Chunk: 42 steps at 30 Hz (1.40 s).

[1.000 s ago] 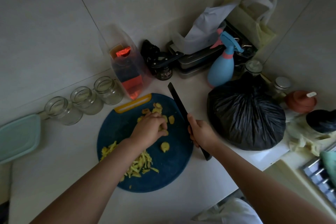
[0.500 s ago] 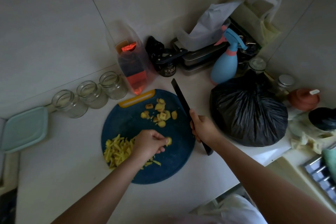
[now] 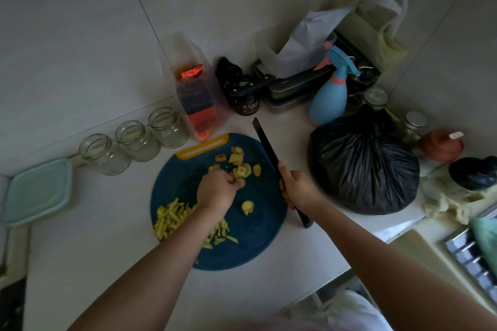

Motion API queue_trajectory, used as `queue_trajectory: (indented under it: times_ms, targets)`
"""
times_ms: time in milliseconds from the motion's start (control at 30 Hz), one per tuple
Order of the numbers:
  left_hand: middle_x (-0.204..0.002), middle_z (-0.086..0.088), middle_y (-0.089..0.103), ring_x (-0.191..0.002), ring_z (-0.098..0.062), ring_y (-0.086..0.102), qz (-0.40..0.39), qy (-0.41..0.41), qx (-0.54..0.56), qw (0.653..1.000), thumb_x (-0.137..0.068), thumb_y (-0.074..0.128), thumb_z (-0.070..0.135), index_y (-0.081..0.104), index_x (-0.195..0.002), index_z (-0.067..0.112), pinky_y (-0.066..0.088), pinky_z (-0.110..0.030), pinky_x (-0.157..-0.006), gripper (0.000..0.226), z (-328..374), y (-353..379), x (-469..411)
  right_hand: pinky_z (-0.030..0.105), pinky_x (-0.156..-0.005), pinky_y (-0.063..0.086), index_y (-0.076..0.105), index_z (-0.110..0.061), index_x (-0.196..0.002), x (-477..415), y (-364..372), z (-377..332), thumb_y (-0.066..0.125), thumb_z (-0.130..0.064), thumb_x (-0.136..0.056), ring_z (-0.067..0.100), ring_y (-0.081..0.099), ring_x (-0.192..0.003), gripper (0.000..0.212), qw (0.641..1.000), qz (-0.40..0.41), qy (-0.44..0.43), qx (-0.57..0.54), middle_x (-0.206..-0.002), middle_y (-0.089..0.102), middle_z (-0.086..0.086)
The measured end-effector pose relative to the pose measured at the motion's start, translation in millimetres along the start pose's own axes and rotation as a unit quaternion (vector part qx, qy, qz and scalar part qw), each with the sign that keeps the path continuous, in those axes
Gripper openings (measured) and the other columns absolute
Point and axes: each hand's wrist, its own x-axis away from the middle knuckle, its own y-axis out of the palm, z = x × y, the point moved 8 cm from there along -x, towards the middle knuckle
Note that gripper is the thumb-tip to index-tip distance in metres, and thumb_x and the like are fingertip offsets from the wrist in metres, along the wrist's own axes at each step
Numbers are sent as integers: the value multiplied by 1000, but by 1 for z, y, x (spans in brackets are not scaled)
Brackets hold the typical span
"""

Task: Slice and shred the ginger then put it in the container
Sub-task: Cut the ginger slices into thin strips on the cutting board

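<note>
You're in a home kitchen, working at a corner of the countertop.
Pale wall tiles (image 3: 80, 35) back a white countertop (image 3: 94, 236) carrying a blue cutting board (image 3: 255, 236) with cut ginger (image 3: 172, 220), glass jars (image 3: 137, 140) along its back edge, and a spray bottle (image 3: 328, 99) near its far corner.

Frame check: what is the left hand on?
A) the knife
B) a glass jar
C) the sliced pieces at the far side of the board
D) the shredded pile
C: the left hand curls its fingers on the slices at the far side of the board. The shreds lie nearer the person, and the right hand holds the knife.
</note>
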Motion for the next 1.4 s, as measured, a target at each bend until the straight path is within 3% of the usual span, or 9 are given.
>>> queue_trajectory:
  times_ms: [133, 333, 533, 700, 933, 1067, 1133, 1267, 1400]
  targets:
    - [-95, -7, 69, -89, -19, 63, 1, 2, 32, 999, -80, 76, 23, 62, -80, 13, 48, -26, -76, 17, 1, 2, 0, 26, -47, 39, 47, -14, -68, 2, -1, -3, 31, -59, -98, 13, 42, -44, 57, 1000, -6, -3, 30, -55, 45, 1]
    - [-98, -9, 69, -94, -23, 64, 0, 0, 54, 999, -80, 76, 17, 60, -81, 13, 50, -28, -81, 17, -1, 6, -2, 24, -45, 40, 49, -14, -68, 17, -5, 1, 32, -58, -98, 14, 45, -46, 56, 997, -20, -12, 71, -61, 48, 4]
    - [-82, 1, 61, -86, -19, 61, 44, 10, 78, 996, -80, 76, 17, 53, -68, 21, 49, -29, -75, 26, 2, 4, 4, 23, -45, 43, 52, -10, -69, 45, -9, 18, 34, -57, -98, 15, 48, -44, 57, 994, -39, -18, 102, -61, 52, 5]
    - [-80, 2, 58, -80, -17, 58, 59, 37, 64, 996, -80, 75, 15, 55, -82, 11, 47, -29, -72, 20, 7, 9, 10, 23, -45, 44, 51, -11, -69, 67, -5, 33, 35, -56, -98, 16, 48, -45, 56, 993, -55, -11, 99, -60, 52, 5]
    - [-75, 1, 63, -71, -12, 59, 26, 42, 142, 989, -83, 73, 15, 68, -86, 9, 41, -18, -63, 9, -6, 1, 12, 22, -48, 43, 50, -12, -65, 80, -4, 36, 37, -55, -98, 13, 45, -42, 55, 994, -59, -28, 92, -56, 51, 2]
    - [-71, -4, 65, -62, -10, 57, -58, -22, 218, 974, -84, 71, 15, 69, -79, 14, 42, -18, -55, 6, -15, 6, 24, 25, -46, 43, 49, -12, -65, 83, -2, 34, 37, -56, -98, 14, 44, -42, 56, 993, -75, -26, 88, -56, 50, 3]
    - [-69, -3, 65, -59, -8, 56, -88, -22, 198, 976, -84, 71, 16, 69, -79, 14, 41, -16, -51, 6, -18, 12, 33, 25, -46, 43, 49, -13, -64, 82, 1, 34, 38, -56, -98, 14, 44, -42, 56, 991, -86, -24, 100, -55, 50, 2]
    - [-66, 1, 63, -58, -6, 57, -79, -7, 157, 984, -84, 72, 18, 66, -78, 16, 41, -12, -47, 9, -21, 19, 39, 21, -47, 42, 50, -11, -66, 81, 9, 34, 37, -56, -97, 14, 44, -43, 57, 987, -102, -21, 122, -57, 50, 3]
    - [-72, 1, 62, -57, -7, 58, -50, 5, 145, 988, -84, 72, 14, 60, -84, 13, 48, -18, -48, 11, -21, 19, 40, 21, -49, 43, 51, -12, -62, 80, 13, 34, 36, -55, -98, 5, 44, -39, 58, 981, -103, -36, 163, -55, 51, -1]
